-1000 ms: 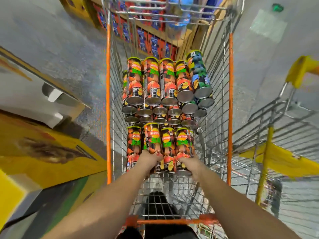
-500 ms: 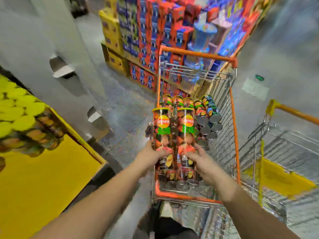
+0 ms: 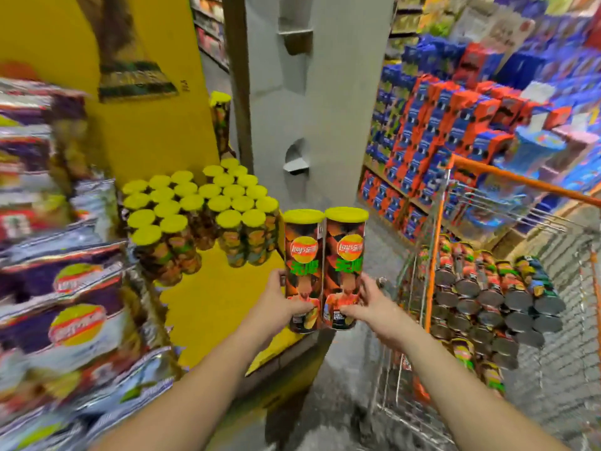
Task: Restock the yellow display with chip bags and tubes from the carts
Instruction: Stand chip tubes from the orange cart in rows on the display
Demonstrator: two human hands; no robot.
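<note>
We hold two chip tubes (image 3: 325,268) upright and side by side, touching, just right of the yellow display (image 3: 221,297). Our left hand (image 3: 283,301) grips the lower part of the left tube, our right hand (image 3: 367,304) the lower part of the right one. On the display's shelf, up and left of our tubes, stands a cluster of yellow-lidded tubes (image 3: 201,216). Blurred chip bags (image 3: 74,320) fill its left side. Right of the display, the orange-framed cart (image 3: 435,271) carries tubes lying stacked (image 3: 487,294).

Two tubes (image 3: 325,268) lifted from cart (image 3: 432,255), now beside yellow display (image 3: 221,297)
</note>
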